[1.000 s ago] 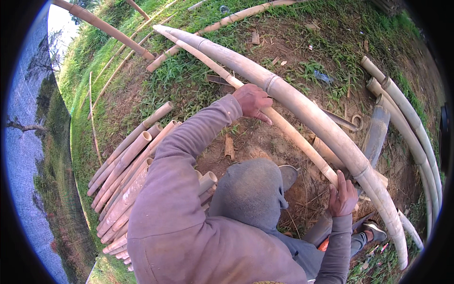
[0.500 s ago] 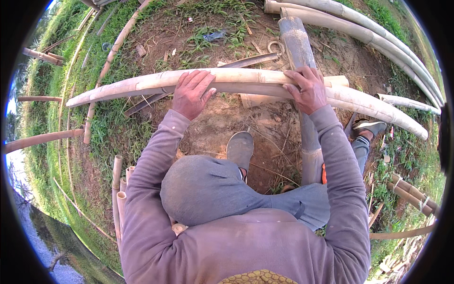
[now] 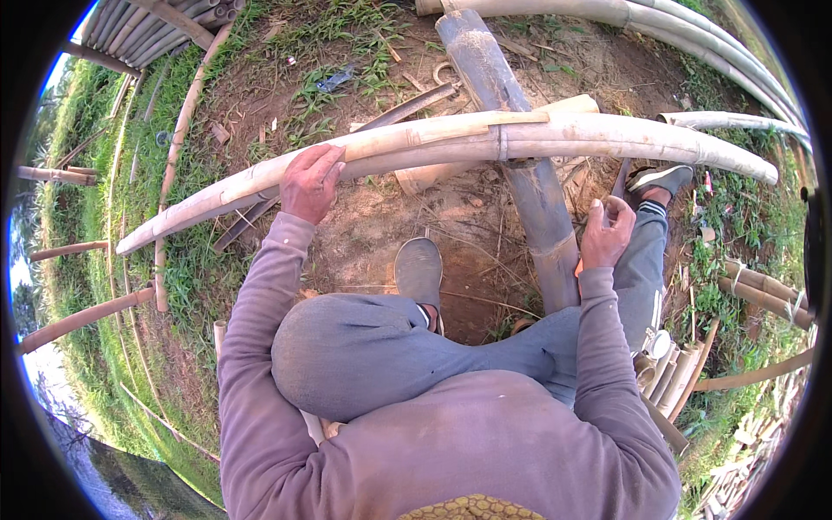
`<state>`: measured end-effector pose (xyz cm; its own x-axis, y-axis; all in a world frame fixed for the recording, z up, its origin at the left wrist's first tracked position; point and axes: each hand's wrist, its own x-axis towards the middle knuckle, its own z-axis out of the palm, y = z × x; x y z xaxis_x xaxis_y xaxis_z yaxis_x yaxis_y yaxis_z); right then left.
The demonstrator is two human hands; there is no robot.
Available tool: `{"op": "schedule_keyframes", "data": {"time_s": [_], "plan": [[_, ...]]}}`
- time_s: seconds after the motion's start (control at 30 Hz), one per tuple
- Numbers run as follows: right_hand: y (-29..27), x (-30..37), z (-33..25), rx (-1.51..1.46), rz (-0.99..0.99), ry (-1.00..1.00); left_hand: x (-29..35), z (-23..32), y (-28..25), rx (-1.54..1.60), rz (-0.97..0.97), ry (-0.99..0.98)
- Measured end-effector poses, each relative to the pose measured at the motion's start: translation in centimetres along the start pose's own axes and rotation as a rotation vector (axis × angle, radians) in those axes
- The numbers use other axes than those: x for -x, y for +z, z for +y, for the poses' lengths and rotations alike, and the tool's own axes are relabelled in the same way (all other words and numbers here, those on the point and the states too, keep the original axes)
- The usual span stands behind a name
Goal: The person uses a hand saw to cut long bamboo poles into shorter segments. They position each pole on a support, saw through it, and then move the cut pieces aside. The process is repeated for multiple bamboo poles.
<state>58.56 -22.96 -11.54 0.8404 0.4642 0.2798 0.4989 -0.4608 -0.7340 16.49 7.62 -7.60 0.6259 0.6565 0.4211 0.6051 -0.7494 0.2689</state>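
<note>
A long pale bamboo pole (image 3: 607, 134) lies crosswise in front of me, resting over a thick dark bamboo log (image 3: 542, 204). A dark node ring and a seam show near its middle. My left hand (image 3: 314, 184) is closed on the pole left of its middle, with the thumb on the near side. Off the pole, my right hand (image 3: 605, 232) is beside my right leg, its fingers curled together; whatever may be in them is hidden. Something orange (image 3: 578, 268) peeks out just below that hand, beside the log.
Several long bamboo poles (image 3: 693, 43) lie at the far right, and more are stacked on a rack (image 3: 156, 35) at the far left. Short cut bamboo pieces (image 3: 672, 377) stand by my right side. A bamboo rail (image 3: 182, 130) runs along the grass.
My right hand has let go of the pole and come back toward my right leg. The pole has turned, showing its node ring, and its right end sits higher in view. My left hand stays on it.
</note>
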Motion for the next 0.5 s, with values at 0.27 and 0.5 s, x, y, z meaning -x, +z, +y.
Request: {"op": "schedule_keyframes", "data": {"time_s": [0.27,0.5], "plan": [[-5.4,2.6,2.6,0.575,-0.407,0.463,-0.1,0.1,-0.1,-0.037,-0.063,-0.019],[-5.2,6.2,3.4,0.339,-0.305,0.380,-0.1,-0.2,0.0,-0.053,-0.073,-0.024]]}}
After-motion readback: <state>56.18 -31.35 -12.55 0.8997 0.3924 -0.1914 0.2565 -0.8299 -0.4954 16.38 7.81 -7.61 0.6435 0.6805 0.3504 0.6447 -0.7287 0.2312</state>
